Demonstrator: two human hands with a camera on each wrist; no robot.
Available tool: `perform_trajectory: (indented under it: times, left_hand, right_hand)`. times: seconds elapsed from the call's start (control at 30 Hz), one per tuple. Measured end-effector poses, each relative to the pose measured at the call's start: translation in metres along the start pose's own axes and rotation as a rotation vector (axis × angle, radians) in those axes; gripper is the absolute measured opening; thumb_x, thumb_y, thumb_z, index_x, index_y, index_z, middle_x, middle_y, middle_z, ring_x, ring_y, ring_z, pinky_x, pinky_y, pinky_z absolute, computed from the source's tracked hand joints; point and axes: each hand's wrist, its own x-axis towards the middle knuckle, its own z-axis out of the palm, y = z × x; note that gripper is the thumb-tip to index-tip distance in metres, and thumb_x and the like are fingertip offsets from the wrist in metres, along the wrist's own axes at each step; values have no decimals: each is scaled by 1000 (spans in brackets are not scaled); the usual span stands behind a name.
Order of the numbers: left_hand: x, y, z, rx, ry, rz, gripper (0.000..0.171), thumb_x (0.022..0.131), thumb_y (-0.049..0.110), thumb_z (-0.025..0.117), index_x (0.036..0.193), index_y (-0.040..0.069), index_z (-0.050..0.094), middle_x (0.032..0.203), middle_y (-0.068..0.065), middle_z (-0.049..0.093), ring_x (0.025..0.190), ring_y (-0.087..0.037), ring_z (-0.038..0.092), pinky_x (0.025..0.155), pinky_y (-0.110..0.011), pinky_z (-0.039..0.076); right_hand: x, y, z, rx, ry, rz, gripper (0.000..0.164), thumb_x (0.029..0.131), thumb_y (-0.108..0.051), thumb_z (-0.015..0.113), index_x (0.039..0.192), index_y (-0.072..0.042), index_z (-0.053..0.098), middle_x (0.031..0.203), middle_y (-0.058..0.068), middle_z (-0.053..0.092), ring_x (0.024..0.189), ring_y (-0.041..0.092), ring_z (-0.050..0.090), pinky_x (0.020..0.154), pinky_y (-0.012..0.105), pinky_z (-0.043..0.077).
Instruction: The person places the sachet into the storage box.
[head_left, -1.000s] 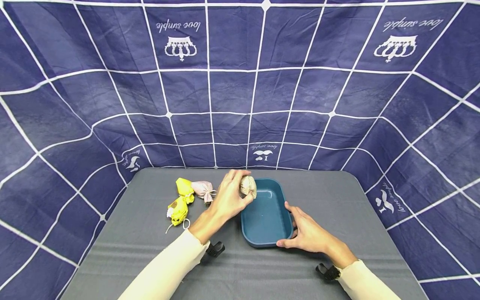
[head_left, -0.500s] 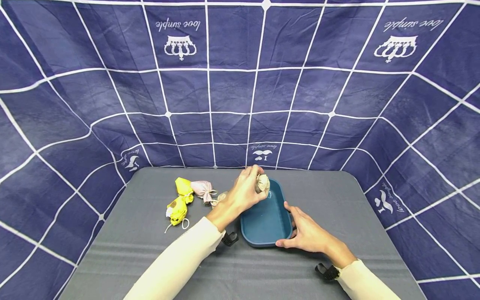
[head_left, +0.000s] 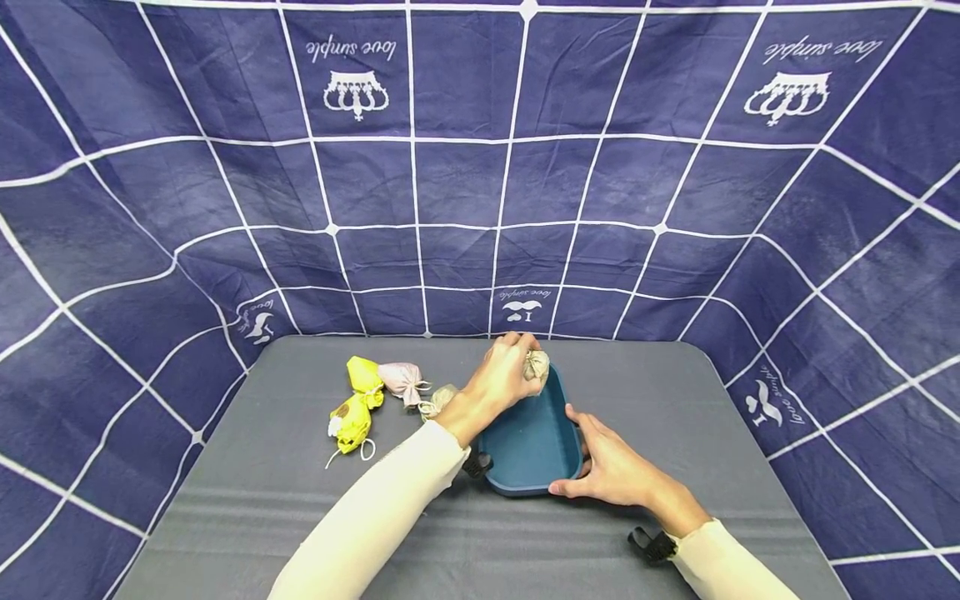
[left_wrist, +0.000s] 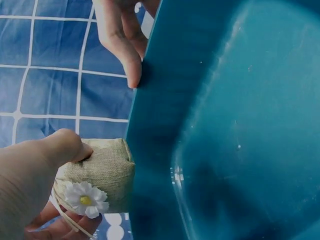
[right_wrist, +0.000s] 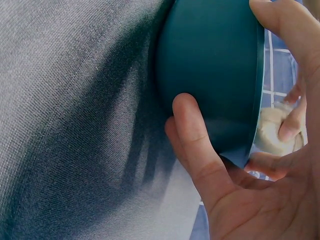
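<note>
My left hand (head_left: 497, 382) pinches a small beige burlap drawstring sachet (head_left: 536, 367) above the far end of a blue plastic box (head_left: 531, 454). In the left wrist view a white daisy (left_wrist: 86, 199) and a loose cord show on the sachet, which is at the box's wall. My right hand (head_left: 618, 468) grips the box at its right side, thumb near the front rim and fingers against the outer wall (right_wrist: 215, 75). Left of the box lie another beige sachet (head_left: 441, 400), partly behind my left wrist, a pink sachet (head_left: 401, 379) and two yellow ones (head_left: 365, 377).
Everything rests on a grey cloth-covered table (head_left: 262, 508). A blue curtain with white grid lines (head_left: 465, 183) encloses the back and both sides. Each wrist wears a black strap (head_left: 652, 544).
My left hand has moved right with the sachet, from the box's left rim to over its far end. The beige sachet beside the box has come into view. My right hand stays put.
</note>
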Motion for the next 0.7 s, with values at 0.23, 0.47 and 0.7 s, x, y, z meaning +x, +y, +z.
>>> perform_trajectory:
  times: [0.23, 0.47, 0.7]
  left_hand:
    - [-5, -1, 8, 9, -84, -16, 77, 91, 32, 104, 152, 4, 66, 143, -23, 72, 128, -41, 78, 109, -50, 67]
    - [-17, -7, -1, 70, -90, -29, 72, 97, 43, 97, 156, 15, 68, 151, -14, 72, 131, -36, 78, 108, -51, 67]
    - [-29, -17, -14, 124, -63, -28, 67, 101, 50, 91, 156, 17, 69, 152, -12, 73, 137, -37, 75, 112, -57, 64]
  right_hand:
    - [1, -1, 0, -4, -9, -7, 137, 87, -51, 103, 180, 8, 21, 162, 37, 50, 84, 0, 75, 81, 24, 65]
    - [1, -1, 1, 23, 0, -17, 136, 87, -49, 103, 180, 9, 21, 168, 39, 46, 84, 2, 75, 81, 24, 66]
    - [-1, 1, 1, 29, 2, -14, 136, 87, -49, 103, 180, 7, 21, 171, 39, 43, 85, 2, 76, 81, 25, 66]
